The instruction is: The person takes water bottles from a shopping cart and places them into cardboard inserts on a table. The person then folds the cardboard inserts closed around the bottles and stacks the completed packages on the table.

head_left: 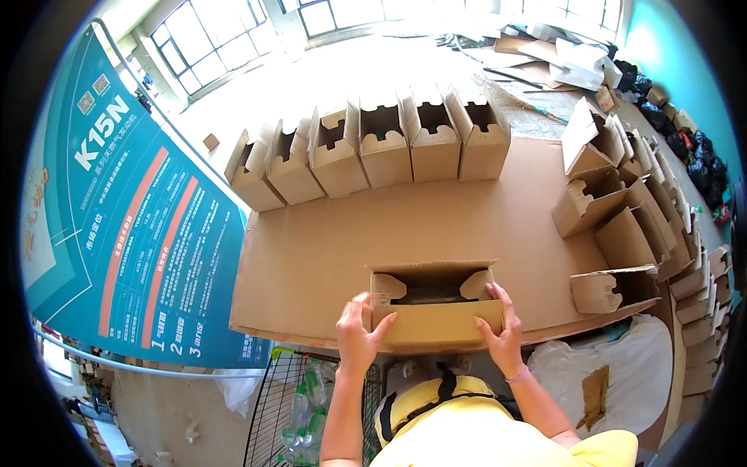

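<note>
A brown cardboard box (436, 325) with its top flaps up stands at the near edge of the cardboard-covered table (373, 226). My left hand (359, 331) grips its left end, thumb on the front wall and fingers round the side. At the other end my right hand (503, 331) holds it the same way, its thumb on the front. Inside, the box is dark, and I cannot make out what it holds. Along the far edge stands a row of several similar boxes (385, 159), tops open, with dark contents partly showing.
More open cardboard boxes (603, 292) crowd the table's right side. A teal printed banner (140, 233) stands at left. Below it, a wire basket (272, 405) holds green-capped plastic bottles (311, 389). A white sack (622, 366) lies at lower right; black bags (704, 159) line the far right wall.
</note>
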### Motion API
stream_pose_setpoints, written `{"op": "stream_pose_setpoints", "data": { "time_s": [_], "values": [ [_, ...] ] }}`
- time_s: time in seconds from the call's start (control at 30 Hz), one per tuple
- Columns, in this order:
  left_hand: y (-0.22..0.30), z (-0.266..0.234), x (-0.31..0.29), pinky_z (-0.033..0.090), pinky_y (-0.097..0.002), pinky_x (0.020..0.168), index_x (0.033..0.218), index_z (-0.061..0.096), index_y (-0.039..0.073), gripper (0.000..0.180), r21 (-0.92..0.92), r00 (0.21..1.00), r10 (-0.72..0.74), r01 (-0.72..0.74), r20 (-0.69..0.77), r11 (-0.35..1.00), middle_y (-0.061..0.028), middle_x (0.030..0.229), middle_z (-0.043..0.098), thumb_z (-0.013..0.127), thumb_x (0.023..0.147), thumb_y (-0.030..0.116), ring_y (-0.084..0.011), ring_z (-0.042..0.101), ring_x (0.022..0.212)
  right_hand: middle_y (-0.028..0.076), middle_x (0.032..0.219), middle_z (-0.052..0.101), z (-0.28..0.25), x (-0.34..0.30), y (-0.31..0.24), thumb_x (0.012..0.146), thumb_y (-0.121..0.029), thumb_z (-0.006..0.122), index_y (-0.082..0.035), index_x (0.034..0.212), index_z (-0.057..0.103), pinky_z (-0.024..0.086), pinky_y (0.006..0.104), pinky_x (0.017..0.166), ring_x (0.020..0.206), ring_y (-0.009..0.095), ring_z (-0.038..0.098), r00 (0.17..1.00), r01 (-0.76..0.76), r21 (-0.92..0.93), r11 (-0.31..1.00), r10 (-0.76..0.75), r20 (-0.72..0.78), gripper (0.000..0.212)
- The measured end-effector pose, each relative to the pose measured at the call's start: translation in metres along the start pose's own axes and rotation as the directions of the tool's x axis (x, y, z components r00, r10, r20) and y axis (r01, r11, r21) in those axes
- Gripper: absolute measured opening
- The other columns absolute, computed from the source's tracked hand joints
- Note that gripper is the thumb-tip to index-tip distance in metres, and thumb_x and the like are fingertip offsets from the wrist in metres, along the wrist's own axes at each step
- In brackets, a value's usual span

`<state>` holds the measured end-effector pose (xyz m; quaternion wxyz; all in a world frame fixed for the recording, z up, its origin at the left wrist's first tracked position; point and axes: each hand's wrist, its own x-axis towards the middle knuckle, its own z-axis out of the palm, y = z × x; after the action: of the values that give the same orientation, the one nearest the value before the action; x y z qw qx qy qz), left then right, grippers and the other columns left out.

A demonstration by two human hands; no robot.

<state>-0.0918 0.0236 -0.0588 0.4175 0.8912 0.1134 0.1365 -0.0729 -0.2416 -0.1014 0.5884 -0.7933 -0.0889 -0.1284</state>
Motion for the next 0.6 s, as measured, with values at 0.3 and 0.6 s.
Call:
{"op": "stream_pose_setpoints", "data": {
  "time_s": [0.3,0.6],
  "values": [
    [-0.013,-0.008,0.076,0.041,-0.0463,0.110,0.131,0.060,0.006,0.058,-0.007,0.817,0.452,-0.482,0.357,0.876,-0.0159,0.131,0.061,0.078,0.080,0.026,-0.0337,0.055,0.124,0.019,0.128,0.063,0.014,-0.011,0.003,0.089,-0.015,0.068,0.002,0.135,0.054,0.039,0.0363,0.107,0.124,0.029,0.057,0.978,-0.136,-0.043,0.990,0.127,-0.165,0.051],
    [-0.028,-0.002,0.055,0.026,-0.0588,0.114,0.144,0.049,0.035,0.071,0.080,0.564,0.528,-0.728,0.635,0.681,-0.0262,0.155,0.023,0.065,0.081,0.065,-0.0475,0.026,0.139,0.018,0.114,0.069,0.034,-0.007,0.012,0.099,-0.014,0.050,0.004,0.127,0.060,0.046,0.0331,0.098,0.108,0.023,0.065,0.925,-0.116,-0.072,0.991,0.082,-0.372,0.034]
  ]
}}
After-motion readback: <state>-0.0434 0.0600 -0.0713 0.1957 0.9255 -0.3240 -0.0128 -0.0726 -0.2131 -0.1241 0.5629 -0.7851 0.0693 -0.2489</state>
